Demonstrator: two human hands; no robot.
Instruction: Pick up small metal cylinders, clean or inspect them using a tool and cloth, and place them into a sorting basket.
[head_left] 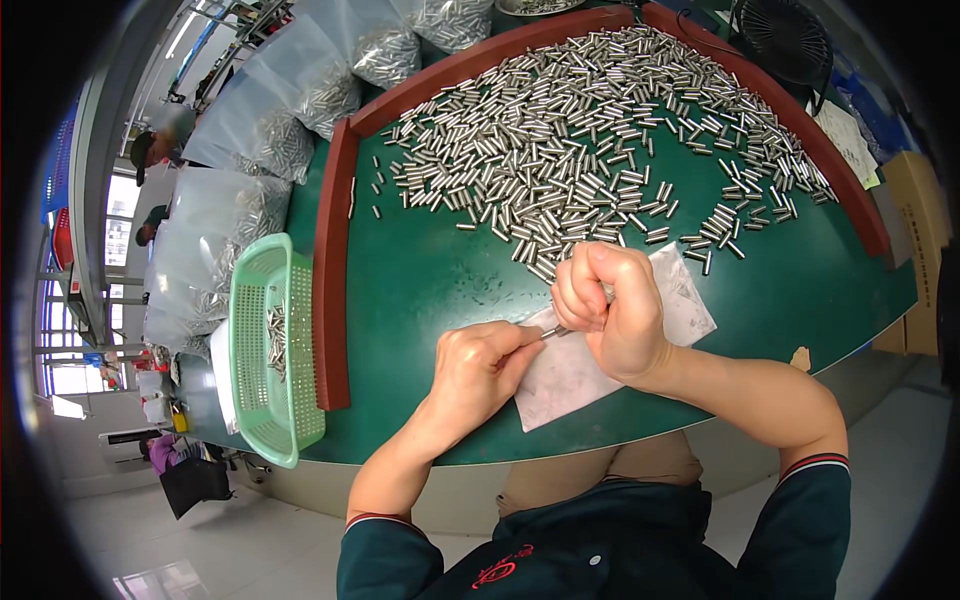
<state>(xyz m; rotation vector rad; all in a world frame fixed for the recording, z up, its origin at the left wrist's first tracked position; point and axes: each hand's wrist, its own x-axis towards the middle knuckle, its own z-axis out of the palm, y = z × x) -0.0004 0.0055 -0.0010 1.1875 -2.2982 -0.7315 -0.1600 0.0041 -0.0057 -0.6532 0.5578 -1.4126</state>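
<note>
Thumb and fingers of the left hand [466,368] are pinching a slim metal piece [551,332] above a pale cloth [560,385]. The right hand [622,318] is holding its fingers curled just beside it (whether they are gripping anything, I cannot tell). Loose metal pins [560,150] are lying heaped beyond both hands on the green table [420,270].

Worktable [420,290]: green top, front edge bowed in view. Floor [300,520]: pale, glossy, with a bright reflection [160,582] at lower left. Windows [122,207]: far left, brightly lit, crossed by bars. Wall [84,442]: whitish, below the windows. Chair [195,487]: black, lower left. Overhead frame [96,175]: grey, upper left.
</note>
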